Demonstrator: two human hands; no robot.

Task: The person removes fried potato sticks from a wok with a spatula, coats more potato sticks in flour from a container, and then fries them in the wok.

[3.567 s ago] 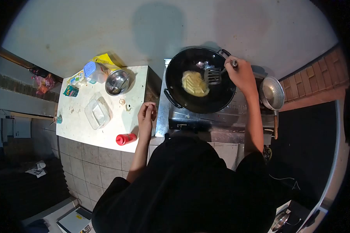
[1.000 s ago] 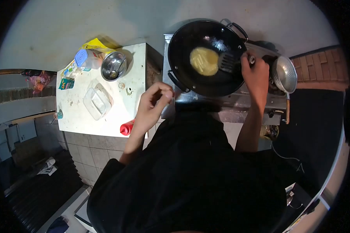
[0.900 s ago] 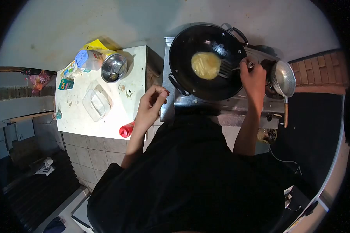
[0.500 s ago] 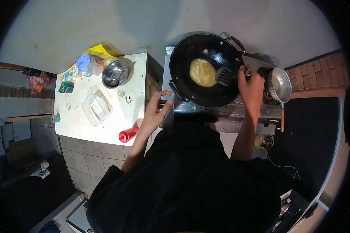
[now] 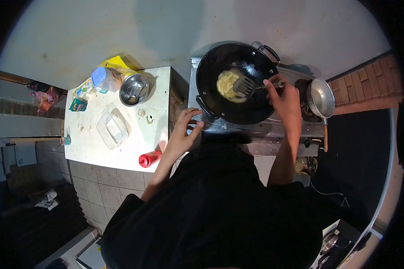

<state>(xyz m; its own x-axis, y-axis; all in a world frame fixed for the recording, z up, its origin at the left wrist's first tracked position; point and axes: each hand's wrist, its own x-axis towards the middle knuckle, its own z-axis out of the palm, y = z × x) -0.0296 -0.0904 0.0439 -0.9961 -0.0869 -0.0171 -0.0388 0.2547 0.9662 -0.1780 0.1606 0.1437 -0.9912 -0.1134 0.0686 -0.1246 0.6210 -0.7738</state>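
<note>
A black wok (image 5: 211, 105) sits on the metal stove (image 5: 274, 130). Pale yellow strips of food (image 5: 228, 84) lie in oil at its middle. My right hand (image 5: 284, 99) is closed around the handle of a slotted spatula (image 5: 244, 85), whose head overlaps the right part of the food. To the left of the wok, my left hand (image 5: 185, 131) holds nothing. Its fingers are apart and bent, with the fingertips near the stove's left edge and just below the wok's left handle (image 5: 205, 107).
A white table on the left (image 5: 87, 134) bears a clear plastic container (image 5: 112, 130), a metal bowl (image 5: 133, 89) with a spoon, a blue-lidded tub (image 5: 104, 80) and a red bottle (image 5: 149, 158). Right of the wok stands a metal pan (image 5: 321, 97) with a wooden handle.
The spatula head has moved left, farther over the food, and my right hand has shifted slightly left with it. My left hand has dropped a little. The whole view has tilted slightly.
</note>
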